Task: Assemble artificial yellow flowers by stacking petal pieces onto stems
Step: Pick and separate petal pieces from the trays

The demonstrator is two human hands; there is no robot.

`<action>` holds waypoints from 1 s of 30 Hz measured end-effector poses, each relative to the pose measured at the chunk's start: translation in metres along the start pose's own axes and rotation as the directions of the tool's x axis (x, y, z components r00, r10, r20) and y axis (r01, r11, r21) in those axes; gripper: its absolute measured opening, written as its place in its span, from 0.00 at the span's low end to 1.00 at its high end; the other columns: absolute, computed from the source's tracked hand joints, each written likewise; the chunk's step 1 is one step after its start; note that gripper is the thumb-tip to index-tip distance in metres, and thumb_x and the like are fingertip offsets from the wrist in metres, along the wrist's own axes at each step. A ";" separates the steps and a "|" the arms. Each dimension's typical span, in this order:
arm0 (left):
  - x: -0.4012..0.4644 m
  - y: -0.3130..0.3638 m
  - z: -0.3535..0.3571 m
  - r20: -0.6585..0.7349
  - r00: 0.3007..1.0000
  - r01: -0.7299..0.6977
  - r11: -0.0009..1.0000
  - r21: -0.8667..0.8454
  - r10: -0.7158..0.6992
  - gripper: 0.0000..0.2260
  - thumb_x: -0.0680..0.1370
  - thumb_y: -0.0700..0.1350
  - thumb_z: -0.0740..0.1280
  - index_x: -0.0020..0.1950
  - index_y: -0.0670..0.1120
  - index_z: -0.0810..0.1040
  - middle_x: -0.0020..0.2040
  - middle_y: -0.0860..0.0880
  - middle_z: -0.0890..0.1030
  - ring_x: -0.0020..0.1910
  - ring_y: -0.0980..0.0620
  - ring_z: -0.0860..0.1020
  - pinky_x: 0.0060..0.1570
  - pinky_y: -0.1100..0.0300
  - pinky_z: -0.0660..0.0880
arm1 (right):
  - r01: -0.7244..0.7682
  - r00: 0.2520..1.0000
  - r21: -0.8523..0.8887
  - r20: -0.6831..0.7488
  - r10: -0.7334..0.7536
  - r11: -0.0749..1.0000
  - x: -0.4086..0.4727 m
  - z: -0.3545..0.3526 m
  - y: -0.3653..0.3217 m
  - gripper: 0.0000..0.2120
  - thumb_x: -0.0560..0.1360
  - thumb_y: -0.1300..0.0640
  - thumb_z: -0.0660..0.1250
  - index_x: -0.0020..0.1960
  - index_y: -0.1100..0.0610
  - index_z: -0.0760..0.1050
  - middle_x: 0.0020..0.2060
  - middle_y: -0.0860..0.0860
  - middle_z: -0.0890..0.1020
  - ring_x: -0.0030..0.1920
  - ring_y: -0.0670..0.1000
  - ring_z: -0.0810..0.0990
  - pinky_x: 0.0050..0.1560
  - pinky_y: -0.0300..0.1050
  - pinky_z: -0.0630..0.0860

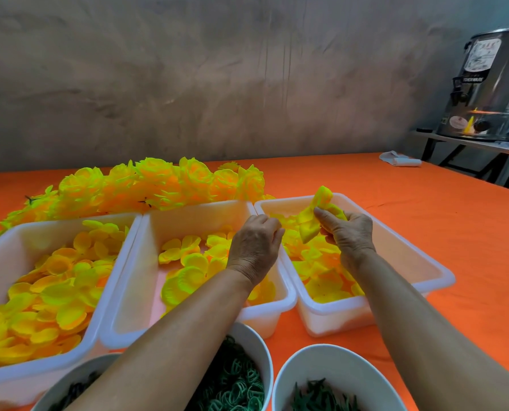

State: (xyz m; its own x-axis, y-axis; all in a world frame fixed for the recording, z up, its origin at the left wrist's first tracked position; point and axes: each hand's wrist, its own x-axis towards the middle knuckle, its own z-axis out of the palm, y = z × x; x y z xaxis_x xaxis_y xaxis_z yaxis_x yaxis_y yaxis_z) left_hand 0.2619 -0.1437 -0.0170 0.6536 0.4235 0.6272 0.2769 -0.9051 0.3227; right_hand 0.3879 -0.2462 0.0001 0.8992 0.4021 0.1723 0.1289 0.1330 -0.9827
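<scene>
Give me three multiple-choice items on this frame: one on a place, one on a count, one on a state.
1. Where does the pile of finished flowers lie?
A. behind the bins
B. inside a bowl
C. on the metal urn

2. How many white bins hold petals?
A. one
B. three
C. five

3. What is the right hand doing?
A. resting flat on the cloth
B. gripping a bowl rim
C. holding yellow petal pieces

Answers: 1 A, the flowers sit on the orange cloth past the bins; 2 B, three bins stand side by side; 3 C, its fingers pinch petals over the right-most bin.
</scene>
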 end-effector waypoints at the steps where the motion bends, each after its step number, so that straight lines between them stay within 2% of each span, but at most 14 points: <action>1: 0.000 0.001 -0.001 -0.037 0.999 0.003 1.000 -0.031 -0.004 0.11 0.80 0.46 0.61 0.55 0.40 0.78 0.51 0.41 0.79 0.53 0.42 0.74 0.50 0.51 0.69 | 0.010 0.999 0.012 0.033 -0.011 1.000 -0.001 0.001 -0.001 0.06 0.68 0.60 0.75 0.36 0.56 0.78 0.20 0.44 0.75 0.21 0.40 0.72 0.24 0.32 0.68; 5: 0.000 0.004 -0.001 -0.080 0.997 -0.012 0.995 -0.103 0.003 0.16 0.78 0.51 0.65 0.57 0.39 0.77 0.47 0.41 0.80 0.48 0.42 0.76 0.48 0.50 0.71 | 0.093 0.980 0.011 0.175 -0.093 0.996 -0.008 0.006 -0.003 0.06 0.66 0.64 0.76 0.36 0.60 0.78 0.22 0.46 0.74 0.22 0.41 0.69 0.25 0.32 0.67; 8: 0.001 0.005 -0.002 -0.045 0.999 -0.012 0.985 -0.171 0.004 0.18 0.75 0.53 0.68 0.55 0.39 0.78 0.45 0.43 0.81 0.45 0.44 0.77 0.45 0.51 0.72 | 0.155 0.948 -0.020 0.285 -0.143 0.988 -0.012 0.009 -0.003 0.09 0.64 0.65 0.77 0.40 0.68 0.79 0.22 0.45 0.75 0.22 0.41 0.68 0.25 0.32 0.67; 12: 0.001 0.005 -0.006 -0.021 0.998 0.041 0.944 -0.329 -0.051 0.17 0.71 0.53 0.73 0.46 0.39 0.81 0.39 0.43 0.82 0.38 0.45 0.79 0.41 0.51 0.75 | 0.172 0.916 -0.042 0.373 -0.145 0.984 -0.013 0.010 -0.002 0.16 0.64 0.65 0.77 0.43 0.75 0.76 0.30 0.55 0.74 0.26 0.44 0.67 0.26 0.34 0.66; 14: 0.000 0.005 -0.007 -0.020 0.997 0.062 0.918 -0.392 -0.076 0.16 0.70 0.51 0.75 0.42 0.38 0.80 0.36 0.44 0.80 0.36 0.45 0.78 0.39 0.51 0.75 | 0.170 0.899 -0.062 0.418 -0.129 0.983 -0.015 0.011 -0.001 0.13 0.64 0.65 0.77 0.43 0.72 0.78 0.30 0.53 0.72 0.26 0.43 0.66 0.26 0.35 0.64; 17: 0.000 0.008 -0.008 0.020 0.993 0.110 0.859 -0.499 -0.115 0.14 0.69 0.47 0.76 0.41 0.36 0.80 0.37 0.41 0.81 0.38 0.43 0.78 0.41 0.50 0.75 | 0.138 0.890 -0.096 0.448 -0.082 0.986 -0.013 0.011 -0.001 0.08 0.66 0.62 0.76 0.40 0.64 0.79 0.25 0.49 0.72 0.24 0.42 0.66 0.25 0.35 0.63; 20: 0.000 0.008 -0.008 0.037 0.992 0.122 0.831 -0.543 -0.122 0.10 0.68 0.42 0.76 0.41 0.36 0.80 0.36 0.41 0.81 0.36 0.45 0.77 0.39 0.56 0.73 | 0.098 0.885 -0.149 0.465 -0.018 0.984 -0.011 0.009 -0.001 0.06 0.68 0.57 0.75 0.37 0.55 0.78 0.23 0.44 0.75 0.24 0.41 0.71 0.27 0.35 0.66; 21: -0.001 0.008 -0.008 0.037 0.992 0.120 0.825 -0.552 -0.119 0.09 0.68 0.39 0.76 0.41 0.36 0.80 0.35 0.43 0.80 0.35 0.47 0.75 0.37 0.59 0.71 | 0.076 0.882 -0.176 0.470 0.016 0.981 -0.011 0.009 -0.002 0.06 0.68 0.54 0.74 0.39 0.54 0.79 0.25 0.43 0.77 0.26 0.41 0.73 0.28 0.36 0.68; 23: -0.001 0.006 -0.007 0.044 0.992 0.125 0.814 -0.567 -0.121 0.06 0.68 0.36 0.75 0.41 0.36 0.81 0.35 0.41 0.79 0.35 0.50 0.74 0.37 0.58 0.71 | 0.031 0.874 -0.213 0.481 0.077 0.977 -0.011 0.009 -0.001 0.14 0.65 0.47 0.74 0.47 0.54 0.80 0.29 0.43 0.80 0.30 0.41 0.76 0.31 0.37 0.70; 25: 0.000 0.005 -0.007 0.047 0.988 0.144 0.794 -0.590 -0.144 0.04 0.69 0.34 0.73 0.40 0.34 0.80 0.33 0.41 0.80 0.34 0.52 0.73 0.37 0.57 0.72 | -0.013 0.853 -0.205 0.508 0.118 0.979 -0.011 0.008 -0.003 0.20 0.61 0.43 0.72 0.48 0.54 0.79 0.31 0.44 0.81 0.32 0.41 0.77 0.31 0.36 0.71; 27: 0.001 0.003 -0.006 0.056 0.978 0.191 0.751 -0.633 -0.201 0.02 0.71 0.31 0.70 0.39 0.35 0.80 0.31 0.46 0.78 0.31 0.54 0.73 0.36 0.59 0.73 | -0.078 0.825 -0.137 0.546 0.142 0.987 -0.010 0.008 -0.004 0.21 0.60 0.45 0.72 0.48 0.55 0.79 0.33 0.46 0.82 0.32 0.42 0.78 0.30 0.35 0.72; 28: 0.002 0.002 -0.005 0.061 0.971 0.215 0.728 -0.651 -0.232 0.04 0.72 0.31 0.69 0.38 0.38 0.79 0.30 0.47 0.78 0.29 0.57 0.73 0.33 0.61 0.72 | -0.121 0.815 -0.095 0.558 0.154 0.988 -0.009 0.007 -0.004 0.21 0.60 0.47 0.73 0.49 0.56 0.78 0.34 0.48 0.82 0.32 0.43 0.78 0.30 0.36 0.73; 30: 0.002 0.000 -0.005 0.063 0.960 0.242 0.697 -0.675 -0.272 0.07 0.73 0.31 0.68 0.38 0.42 0.79 0.29 0.51 0.76 0.25 0.62 0.71 0.28 0.68 0.69 | -0.184 0.810 -0.035 0.561 0.172 0.982 -0.008 0.006 -0.004 0.16 0.63 0.52 0.73 0.47 0.57 0.77 0.33 0.49 0.82 0.31 0.45 0.79 0.30 0.36 0.74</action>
State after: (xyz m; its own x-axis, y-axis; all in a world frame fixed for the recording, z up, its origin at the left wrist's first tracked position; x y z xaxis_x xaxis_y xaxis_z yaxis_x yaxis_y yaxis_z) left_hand 0.2600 -0.1424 -0.0125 0.5970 0.6504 0.4695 -0.1247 -0.5029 0.8553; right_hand 0.3779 -0.2443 0.0034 0.5157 0.8567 0.0088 -0.0247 0.0251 -0.9994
